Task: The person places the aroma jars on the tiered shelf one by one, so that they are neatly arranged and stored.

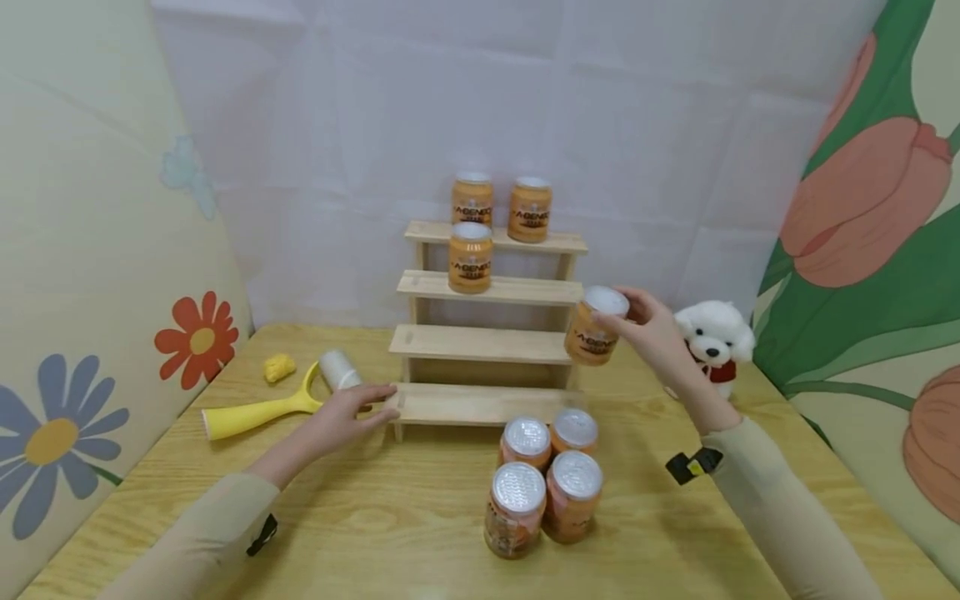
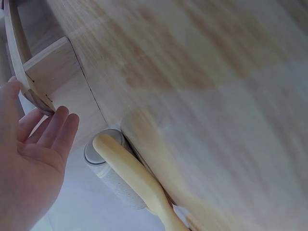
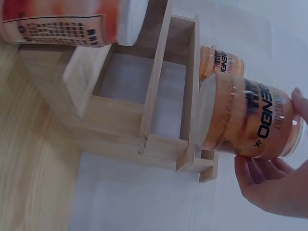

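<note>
My right hand (image 1: 645, 329) grips an orange jar (image 1: 592, 327) with a silver lid, tilted in the air just right of the wooden stepped shelf (image 1: 483, 343). In the right wrist view the same jar (image 3: 245, 120) is held by my fingertips (image 3: 262, 175) close to the shelf's side (image 3: 159, 96). Three more orange jars stand on the shelf's upper steps, one on the second step (image 1: 470, 257) and two on the top (image 1: 501, 207). My left hand (image 1: 352, 412) lies flat with straight fingers against the left end of the lowest step (image 2: 36, 91).
Several orange jars (image 1: 546, 479) stand grouped on the wooden table (image 1: 360, 533) in front of the shelf. A yellow-handled lint roller (image 1: 288, 396) and a small yellow lump (image 1: 278, 367) lie at the left. A white plush dog (image 1: 712, 337) sits at the right.
</note>
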`<act>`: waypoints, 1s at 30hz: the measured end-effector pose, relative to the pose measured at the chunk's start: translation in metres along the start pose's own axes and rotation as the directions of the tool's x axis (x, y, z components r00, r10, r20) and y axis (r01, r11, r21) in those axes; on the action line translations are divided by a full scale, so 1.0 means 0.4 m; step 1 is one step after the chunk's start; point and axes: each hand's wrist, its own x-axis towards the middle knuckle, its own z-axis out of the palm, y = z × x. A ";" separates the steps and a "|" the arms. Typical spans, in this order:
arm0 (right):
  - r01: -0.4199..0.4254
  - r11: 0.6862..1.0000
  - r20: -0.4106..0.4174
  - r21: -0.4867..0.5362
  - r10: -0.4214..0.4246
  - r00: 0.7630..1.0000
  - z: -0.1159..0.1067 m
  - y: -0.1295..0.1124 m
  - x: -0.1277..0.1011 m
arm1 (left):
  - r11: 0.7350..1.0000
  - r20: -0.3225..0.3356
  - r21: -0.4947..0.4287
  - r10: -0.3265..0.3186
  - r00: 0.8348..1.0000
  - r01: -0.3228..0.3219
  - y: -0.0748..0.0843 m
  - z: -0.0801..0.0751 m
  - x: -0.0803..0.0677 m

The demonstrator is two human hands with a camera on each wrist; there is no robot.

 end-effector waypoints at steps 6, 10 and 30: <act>0.051 0.998 -0.062 0.022 -0.050 0.997 0.043 -0.033 0.066 | 1.000 -0.007 -0.003 0.004 1.000 -0.004 -0.004 -0.004 0.001; 0.069 0.997 -0.083 0.045 -0.065 0.994 0.066 -0.051 0.107 | 1.000 -0.009 -0.005 0.002 1.000 -0.002 -0.007 -0.004 0.000; 0.162 0.978 -0.068 0.135 -0.154 0.986 0.146 -0.027 0.241 | 1.000 -0.010 0.004 -0.019 1.000 0.019 0.008 0.001 0.000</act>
